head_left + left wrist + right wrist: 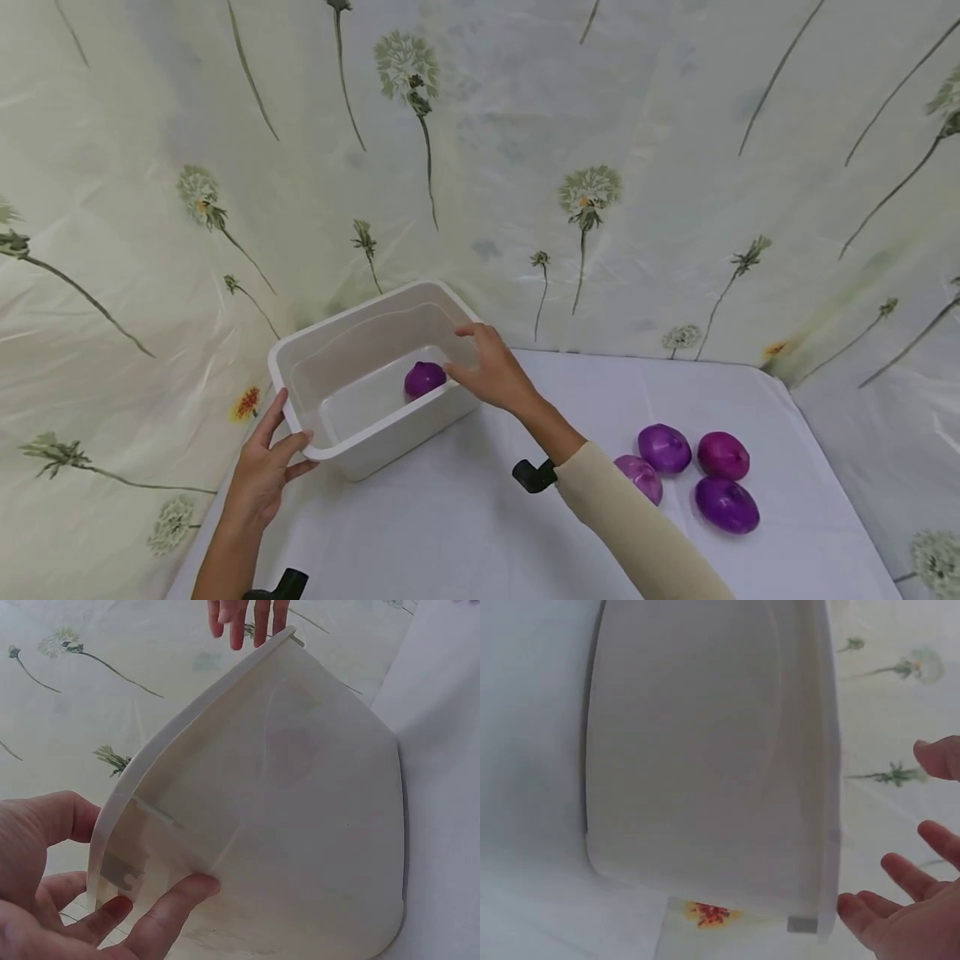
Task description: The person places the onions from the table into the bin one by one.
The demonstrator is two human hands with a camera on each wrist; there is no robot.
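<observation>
A white plastic bin (pixel 405 437) stands tilted across the left part of the table, its near wall filling much of both wrist views. My left hand (pixel 262 471) holds the bin's left corner; in the left wrist view the thumb (pixel 176 907) presses the outer wall and other fingers lie about the rim. One purple onion (pixel 424 379) lies inside, towards the bin's right end. My right hand (pixel 491 371) is over the bin's right end, near that onion, fingers apart and holding nothing. Its fingers (pixel 261 619) show past the far corner in the left wrist view.
Several more purple onions lie grouped on the white-covered table (pixel 517 533) to the right: a paler one (pixel 640 477) partly behind the right sleeve, others (pixel 664 448) beside it. A dandelion-print sheet (pixel 495 167) rises behind the table.
</observation>
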